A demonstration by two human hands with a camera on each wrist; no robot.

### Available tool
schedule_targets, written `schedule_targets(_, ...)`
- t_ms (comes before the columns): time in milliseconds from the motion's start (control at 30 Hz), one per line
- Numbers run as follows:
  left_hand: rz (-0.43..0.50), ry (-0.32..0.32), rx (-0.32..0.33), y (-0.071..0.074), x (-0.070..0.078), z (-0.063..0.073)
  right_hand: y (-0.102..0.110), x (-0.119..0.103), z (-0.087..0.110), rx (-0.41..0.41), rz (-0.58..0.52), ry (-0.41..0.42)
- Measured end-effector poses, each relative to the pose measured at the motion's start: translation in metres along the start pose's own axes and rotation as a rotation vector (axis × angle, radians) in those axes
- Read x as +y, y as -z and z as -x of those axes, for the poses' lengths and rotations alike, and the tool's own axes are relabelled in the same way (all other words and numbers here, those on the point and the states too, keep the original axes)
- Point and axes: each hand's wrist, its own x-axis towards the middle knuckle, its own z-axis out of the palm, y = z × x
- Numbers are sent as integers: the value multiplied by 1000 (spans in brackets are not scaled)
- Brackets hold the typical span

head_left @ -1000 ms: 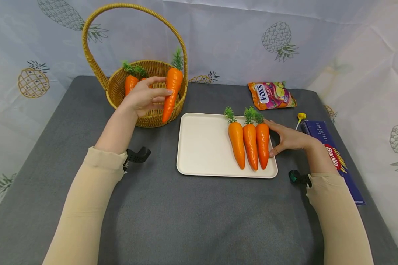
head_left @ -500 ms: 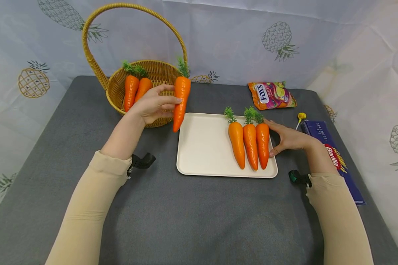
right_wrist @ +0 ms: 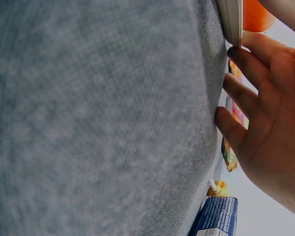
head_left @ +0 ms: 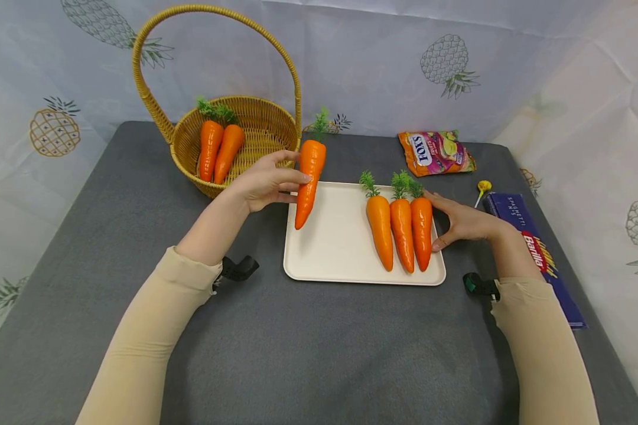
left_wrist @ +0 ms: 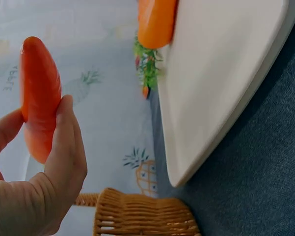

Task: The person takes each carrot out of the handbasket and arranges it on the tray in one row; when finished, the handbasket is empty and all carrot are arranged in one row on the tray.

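My left hand (head_left: 266,182) pinches an orange carrot (head_left: 311,180) with a green leafy top between thumb and fingers. In the head view that carrot hangs over the left edge of the cream tray (head_left: 329,254), tip down and slightly tilted. Three carrots lie side by side on the tray's right part: a lighter orange one (head_left: 380,227), a middle one (head_left: 401,233) and a right one (head_left: 422,230). My right hand (head_left: 466,222) rests at the tray's right edge, fingers spread. The right wrist view shows its fingertips (right_wrist: 238,53) by the tray rim (right_wrist: 231,22).
A wicker basket (head_left: 268,127) with a tall handle stands back left, holding two carrots (head_left: 219,152). A Fox's candy bag (head_left: 436,153), a yellow lollipop (head_left: 483,186) and a blue Barilla spaghetti box (head_left: 531,254) lie on the right. Pineapple-print cloth (head_left: 361,71) hangs behind.
My left hand has carried the carrot out of the basket, rightward and nearer, to the tray's left side. Two carrots left in the basket are now uncovered. The right hand stays put.
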Motion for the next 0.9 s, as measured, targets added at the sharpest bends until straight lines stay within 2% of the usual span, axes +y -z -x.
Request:
schedule_targets(533, -19, 55, -72, -25, -19, -12, 0, 0, 0, 2, 12, -12)
schedule_targets(900, -13, 121, -98, -43, -34, -20, 0, 1, -1, 5, 13, -5)
